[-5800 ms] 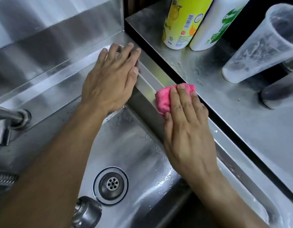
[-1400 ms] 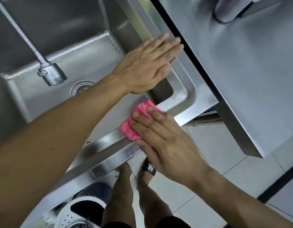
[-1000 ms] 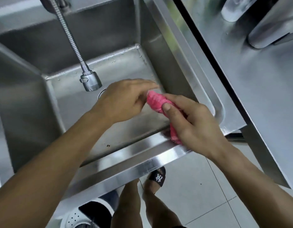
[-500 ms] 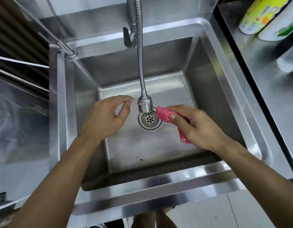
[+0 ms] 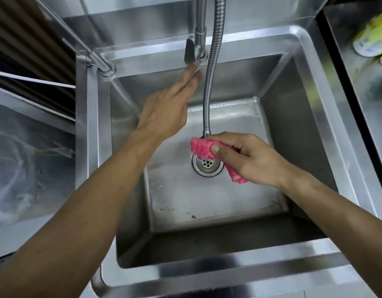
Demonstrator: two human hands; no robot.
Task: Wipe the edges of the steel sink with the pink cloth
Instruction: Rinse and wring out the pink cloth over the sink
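The steel sink point(image 5: 304, 67) fills the middle of the view, its flat rim running around a deep basin. My right hand point(image 5: 248, 158) is shut on the bunched pink cloth point(image 5: 202, 148) and holds it over the basin, directly under the end of the flexible faucet hose point(image 5: 209, 87) and above the drain point(image 5: 208, 165). My left hand point(image 5: 166, 112) stretches toward the back rim with fingers straight and together, the fingertips just below the faucet lever point(image 5: 189, 53). It holds nothing.
A steel rod point(image 5: 78, 43) slants to the sink's back left corner. A steel counter point(image 5: 362, 87) on the right carries a yellow-green bottle point(image 5: 372, 43) at its far end. Dark specks lie on the basin floor near the front wall.
Both hands left the front rim. My right hand carried the cloth over the basin to under the hose end; my left hand let go of it and reached up toward the faucet lever.
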